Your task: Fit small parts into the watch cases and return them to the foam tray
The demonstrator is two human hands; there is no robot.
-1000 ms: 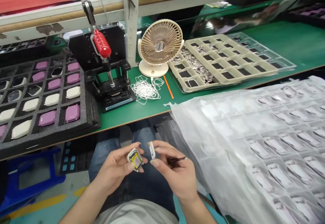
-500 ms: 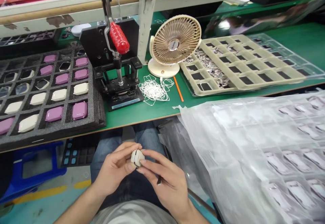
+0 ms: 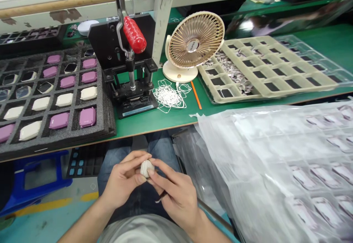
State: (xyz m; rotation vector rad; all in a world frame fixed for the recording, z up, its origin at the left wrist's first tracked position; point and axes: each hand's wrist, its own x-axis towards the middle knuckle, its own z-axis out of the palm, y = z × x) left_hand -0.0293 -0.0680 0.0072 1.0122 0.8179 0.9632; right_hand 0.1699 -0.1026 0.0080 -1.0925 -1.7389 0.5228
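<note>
My left hand (image 3: 122,180) and my right hand (image 3: 176,195) meet over my lap, with a small cream-white watch-shaped casing (image 3: 147,168) between them. The left fingers wrap around the casing, and the right thumb and fingertips press on its top. Most of its underside is hidden by my fingers. Slim dark tweezers (image 3: 161,197) stick out from my right hand, held against the palm side.
A grey foam tray (image 3: 106,123) of pink and cream casings lies on the green bench (image 3: 171,120) at left. Behind stand a hand press with a red handle (image 3: 134,34), a fan (image 3: 195,44), and a beige compartment tray (image 3: 275,86). A plastic sheet of packaged parts (image 3: 248,154) fills the right.
The yellow-backed watch body and small white piece, apart a second ago, are now together as one cream-white casing. My hands have closed in around it, and the view has shifted slightly.
</note>
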